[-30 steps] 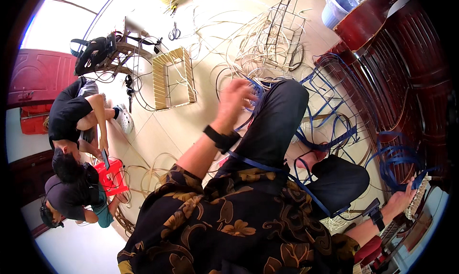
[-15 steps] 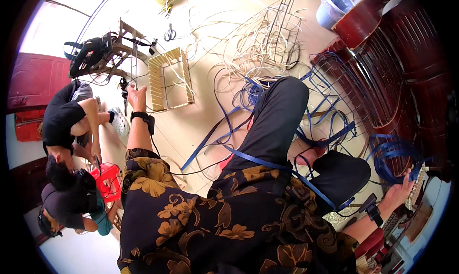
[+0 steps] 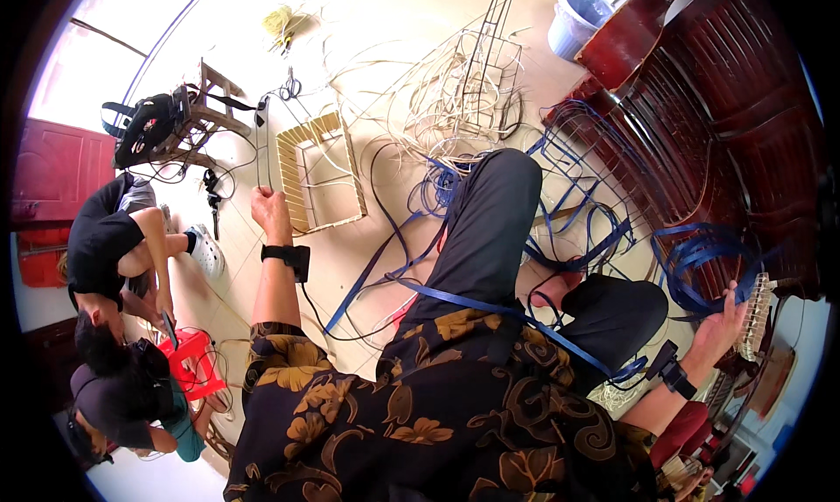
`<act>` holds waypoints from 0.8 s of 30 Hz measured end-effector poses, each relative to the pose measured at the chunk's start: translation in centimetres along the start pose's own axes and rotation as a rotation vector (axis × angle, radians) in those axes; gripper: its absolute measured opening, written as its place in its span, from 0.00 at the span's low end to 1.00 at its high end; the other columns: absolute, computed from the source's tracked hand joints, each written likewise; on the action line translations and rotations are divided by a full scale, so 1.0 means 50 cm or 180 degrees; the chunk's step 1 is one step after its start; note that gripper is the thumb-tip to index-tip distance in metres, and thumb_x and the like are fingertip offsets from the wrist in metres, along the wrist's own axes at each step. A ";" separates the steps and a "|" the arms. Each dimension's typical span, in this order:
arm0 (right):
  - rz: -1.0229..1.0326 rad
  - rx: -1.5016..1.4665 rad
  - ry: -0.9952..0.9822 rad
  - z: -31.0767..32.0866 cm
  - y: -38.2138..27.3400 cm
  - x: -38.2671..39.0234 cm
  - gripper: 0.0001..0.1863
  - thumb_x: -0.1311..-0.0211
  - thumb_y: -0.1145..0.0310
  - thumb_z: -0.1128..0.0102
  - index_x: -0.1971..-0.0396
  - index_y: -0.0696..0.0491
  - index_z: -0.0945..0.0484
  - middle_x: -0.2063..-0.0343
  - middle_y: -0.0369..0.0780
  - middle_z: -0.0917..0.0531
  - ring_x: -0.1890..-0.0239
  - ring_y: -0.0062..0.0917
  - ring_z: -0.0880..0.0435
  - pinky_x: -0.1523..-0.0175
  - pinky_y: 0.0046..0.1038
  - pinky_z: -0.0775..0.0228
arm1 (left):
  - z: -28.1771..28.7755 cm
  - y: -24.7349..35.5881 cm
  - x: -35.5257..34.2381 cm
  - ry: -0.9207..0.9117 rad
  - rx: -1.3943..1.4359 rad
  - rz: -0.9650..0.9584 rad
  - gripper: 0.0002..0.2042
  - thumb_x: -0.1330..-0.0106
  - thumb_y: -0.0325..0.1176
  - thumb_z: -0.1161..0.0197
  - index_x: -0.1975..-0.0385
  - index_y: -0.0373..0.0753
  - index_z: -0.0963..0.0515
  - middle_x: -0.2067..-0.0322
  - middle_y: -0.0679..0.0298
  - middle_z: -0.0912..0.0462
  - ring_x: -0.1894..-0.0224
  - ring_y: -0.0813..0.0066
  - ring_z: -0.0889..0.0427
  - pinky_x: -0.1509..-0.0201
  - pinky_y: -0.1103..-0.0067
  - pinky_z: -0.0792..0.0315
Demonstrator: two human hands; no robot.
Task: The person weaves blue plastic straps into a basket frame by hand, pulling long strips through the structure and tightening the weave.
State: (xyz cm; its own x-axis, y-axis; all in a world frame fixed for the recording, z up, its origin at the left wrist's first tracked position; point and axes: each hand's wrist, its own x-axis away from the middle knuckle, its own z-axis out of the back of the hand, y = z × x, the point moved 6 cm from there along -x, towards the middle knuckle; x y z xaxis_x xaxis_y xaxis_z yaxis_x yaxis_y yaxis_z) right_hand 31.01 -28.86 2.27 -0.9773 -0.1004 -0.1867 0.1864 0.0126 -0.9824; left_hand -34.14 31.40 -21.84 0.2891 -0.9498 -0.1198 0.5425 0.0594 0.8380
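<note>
Out to the left, my left hand [image 3: 270, 213] is closed around a thin dark wire of the rectangular wire frame [image 3: 363, 206]. The frame's sides are partly wrapped in yellowish strip, and bare rods run across its open middle. Far to the right, my right hand [image 3: 719, 327] has its fingers at the lower edge of a loose coil of flat blue strap [image 3: 700, 270], which it grips. A length of blue strap [image 3: 490, 302] lies over my lap. More blue strap [image 3: 433, 187] lies tangled on the floor beyond my knee.
Cream strips [image 3: 437, 108] sprawl around another wire frame [image 3: 490, 42]. Scissors [image 3: 290, 88] lie near a stool [image 3: 210, 112] bearing a black bag [image 3: 144, 130]. Two people sit at left by a red plastic stool [image 3: 194, 366]. A dark wooden bench [image 3: 691, 152] and a blue bucket [image 3: 577, 16] stand right.
My left hand has moved right and nearer to me, and the wrapped frame has shifted with it. The blue coil has risen slightly with my right hand. The view has turned a little.
</note>
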 end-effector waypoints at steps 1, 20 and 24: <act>0.0052 0.0164 -0.0047 -0.014 -0.005 0.006 0.20 0.35 0.77 0.43 0.44 0.60 0.30 0.50 0.41 0.20 0.50 0.20 0.24 0.42 0.21 0.35 | -0.001 0.006 0.014 -0.0085 0.0074 0.0092 0.07 0.54 0.22 0.43 0.79 0.39 0.34 0.81 0.67 0.33 0.77 0.75 0.36 0.71 0.76 0.34; -0.0363 -0.1365 -0.2072 -0.516 -0.110 0.232 0.16 0.37 0.79 0.42 0.49 0.57 0.27 0.59 0.37 0.21 0.57 0.22 0.24 0.43 0.27 0.33 | 0.016 0.275 0.278 -0.0155 -0.1072 -0.1242 0.38 0.47 0.30 0.31 0.35 0.30 0.41 0.38 0.45 0.34 0.35 0.54 0.35 0.33 0.67 0.40; -0.0782 -0.1288 -0.2624 -0.608 -0.098 0.366 0.20 0.39 0.82 0.44 0.46 0.57 0.28 0.59 0.37 0.20 0.55 0.19 0.22 0.43 0.25 0.31 | -0.005 0.474 0.396 -0.1859 0.0582 -0.1688 0.49 0.54 0.32 0.23 0.32 0.30 0.47 0.34 0.45 0.40 0.32 0.52 0.39 0.29 0.66 0.45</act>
State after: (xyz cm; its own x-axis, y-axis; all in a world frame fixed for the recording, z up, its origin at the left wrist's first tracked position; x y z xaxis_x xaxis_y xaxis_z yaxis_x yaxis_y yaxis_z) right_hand 9.16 -0.52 3.48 -0.5766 -0.8146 -0.0632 -0.2149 0.2258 -0.9502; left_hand -15.34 14.09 -4.47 -0.4565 -0.8475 -0.2708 0.3396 -0.4473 0.8274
